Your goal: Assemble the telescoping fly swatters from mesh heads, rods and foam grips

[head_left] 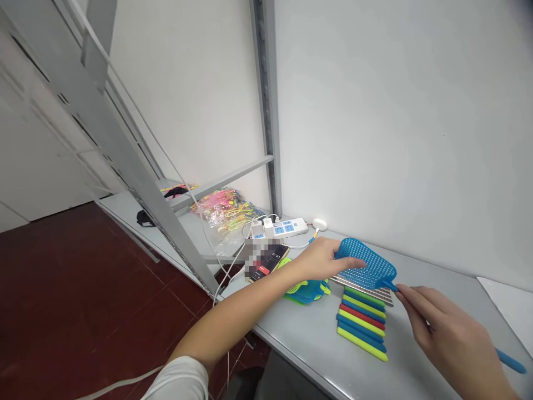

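My left hand (pixel 318 259) pinches a blue perforated fly swatter head (pixel 368 266) by its far edge, thumb across the mesh. My right hand (pixel 453 333) has its fingers closed at the neck of the same swatter. A blue handle end (pixel 511 361) sticks out past my right wrist; what joins it to the head is hidden by the hand. Beneath the swatter lie several thin metal rods (pixel 385 296). Nearer me is a row of blue, yellow-green, red and green handles (pixel 361 323). Blue and yellow-green swatter heads (pixel 306 291) are stacked under my left forearm.
Behind my left forearm lies a phone (pixel 272 261), near a power strip (pixel 287 228) with plugs and white cables. Clear bags of colourful items (pixel 229 208) rest on the shelf beyond the grey metal frame (pixel 166 222). A white sheet (pixel 506 311) is at the right.
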A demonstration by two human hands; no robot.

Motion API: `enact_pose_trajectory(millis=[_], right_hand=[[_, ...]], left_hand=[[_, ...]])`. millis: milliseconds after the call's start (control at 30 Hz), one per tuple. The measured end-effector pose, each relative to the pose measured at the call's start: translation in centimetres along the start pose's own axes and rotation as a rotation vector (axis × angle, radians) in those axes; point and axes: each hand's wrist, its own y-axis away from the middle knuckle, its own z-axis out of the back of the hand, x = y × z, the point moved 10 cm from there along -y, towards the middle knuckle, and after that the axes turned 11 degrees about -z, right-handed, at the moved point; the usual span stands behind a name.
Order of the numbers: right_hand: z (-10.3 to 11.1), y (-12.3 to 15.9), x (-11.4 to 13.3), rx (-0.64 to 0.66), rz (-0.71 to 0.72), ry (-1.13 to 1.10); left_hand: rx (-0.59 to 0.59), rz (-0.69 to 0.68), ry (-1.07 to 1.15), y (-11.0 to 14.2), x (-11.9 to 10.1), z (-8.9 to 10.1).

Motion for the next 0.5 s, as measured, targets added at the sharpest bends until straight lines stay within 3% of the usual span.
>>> enact_pose_trajectory(millis=[100,200,300,400,500], right_hand=[[0.4,1.0,1.4,-0.054,0.193,0.094],[2.1,1.4,1.7,-0.185,0.303,0.131],[3.3,0.9,1.1,-0.246,0.268,0.093],[2.7,-0.5,0.3,-0.091,0.084,-0.072],[0.6,-1.4,1.4,0.201,-0.107,-0.281]], left_hand=[[-0.057,0.299,0.417,3.1,2.7,-1.4],[-0.124,0.381,0.505,5.7,4.4,-1.4],[-0.205,0.408,0.552,7.9,5.3,-0.7],[-0.231,0.369,0.567,9.6,4.8,-0.5],[-0.211,0.284,0.541,10.4,3.4,-1.1]])
